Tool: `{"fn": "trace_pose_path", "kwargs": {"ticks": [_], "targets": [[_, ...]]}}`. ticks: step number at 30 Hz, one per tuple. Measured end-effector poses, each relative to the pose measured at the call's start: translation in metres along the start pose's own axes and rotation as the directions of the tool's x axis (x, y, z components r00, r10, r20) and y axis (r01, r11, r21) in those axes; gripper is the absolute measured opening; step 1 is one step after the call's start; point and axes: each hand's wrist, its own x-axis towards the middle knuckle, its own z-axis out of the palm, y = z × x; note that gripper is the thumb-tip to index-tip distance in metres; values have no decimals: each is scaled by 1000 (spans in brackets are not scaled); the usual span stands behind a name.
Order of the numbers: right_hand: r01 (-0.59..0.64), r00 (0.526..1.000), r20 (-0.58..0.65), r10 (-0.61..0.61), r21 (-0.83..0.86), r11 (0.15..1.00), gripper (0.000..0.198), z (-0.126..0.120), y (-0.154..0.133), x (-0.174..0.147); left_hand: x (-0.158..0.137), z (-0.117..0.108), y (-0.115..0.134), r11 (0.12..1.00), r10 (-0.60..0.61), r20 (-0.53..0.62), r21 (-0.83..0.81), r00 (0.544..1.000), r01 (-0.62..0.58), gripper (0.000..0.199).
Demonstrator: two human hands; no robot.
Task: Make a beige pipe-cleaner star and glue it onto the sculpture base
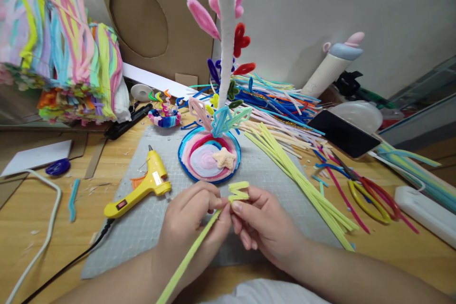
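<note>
A yellow-green pipe cleaner [192, 249] runs between my two hands, its far end folded into a zigzag. My left hand [195, 221] pinches the straight part, which trails down toward the front edge. My right hand [265, 221] grips the zigzag end between thumb and fingers. Just beyond them stands a round, coiled base [184, 161] of blue, pink and white pipe cleaners, with a cream star [225, 157] on it. A white stem [227, 47] rises from its back, with folded pink and teal pieces [223, 121] at its foot and colourful loops around it.
A yellow glue gun [142, 190] lies left on the grey cutting mat [124, 242]. Yellow-green pipe cleaners [299, 183] lie to the right, near scissors [370, 194] and a phone [344, 134]. Bundled pipe cleaners [71, 47] are stacked at back left; a bottle [331, 64] stands at back right.
</note>
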Motion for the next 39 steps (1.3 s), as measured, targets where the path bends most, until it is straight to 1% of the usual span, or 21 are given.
{"fn": "trace_pose_path", "kwargs": {"ticks": [2,5,6,7,8,9,10,11,12,13,14,15,16,17,19,23,28,31,33,36,39], "targets": [[3,1000,-14,-2,31,1000,23,1,-1,1,-1,1,-1,999,7,16,-39,1000,-7,18],[-2,999,-42,5,84,997,22,0,-6,4,1,-1,-5,988,31,83,-155,996,-18,30],[2,999,-51,3,95,995,22,-1,-8,5,3,-1,-6,979,21,109,-205,994,2,33],[8,998,-56,-2,101,995,22,-2,-11,6,5,-3,-7,964,-13,136,-261,991,49,33],[12,999,-53,-7,101,995,21,-3,-13,7,7,-4,-8,937,-83,164,-324,983,133,30],[12,999,-43,-8,92,996,21,-5,-15,8,11,-5,-8,883,-189,199,-395,962,255,26],[9,999,-31,-6,78,997,20,-6,-16,9,14,-6,-9,793,-312,250,-463,917,396,19],[2,1000,-19,-1,59,998,20,-7,-16,9,17,-7,-10,667,-424,325,-519,845,535,13],[-5,1000,-10,5,38,999,20,-8,-17,9,20,-8,-10,528,-500,414,-550,760,647,11],[-9,1000,-2,9,18,1000,20,-9,-16,10,23,-9,-11,406,-529,504,-556,683,725,14],[-8,1000,4,8,0,1000,20,-10,-16,10,25,-10,-11,316,-524,584,-542,620,779,18],[-3,1000,10,3,-16,1000,21,-11,-15,10,27,-11,-11,263,-500,647,-521,576,812,22],[4,1000,17,-4,-28,1000,21,-11,-15,10,27,-12,-11,236,-476,688,-500,548,833,24],[13,1000,23,-12,-38,999,21,-12,-14,10,28,-12,-11,227,-462,710,-485,531,845,24],[30,999,31,-28,-47,998,21,-12,-13,10,28,-12,-11,239,-469,709,-472,527,848,25],[36,999,40,-34,-54,998,21,-12,-11,11,27,-8,-12,268,-471,670,-511,574,817,27],[28,999,19,-27,-67,997,23,-11,-11,11,28,-6,-10,296,-519,633,-498,575,815,29],[28,1000,6,-27,-62,998,24,-10,-11,11,27,-5,-10,314,-539,602,-506,589,804,26],[31,999,-5,-31,-59,998,25,-10,-11,11,25,-4,-10,317,-526,599,-520,604,793,24],[36,999,-30,-38,-53,998,24,-9,-11,11,24,0,-11,303,-505,594,-557,626,773,22],[43,997,-56,-46,-53,998,23,-8,-11,13,23,5,-11,255,-491,576,-622,654,740,22]]}}
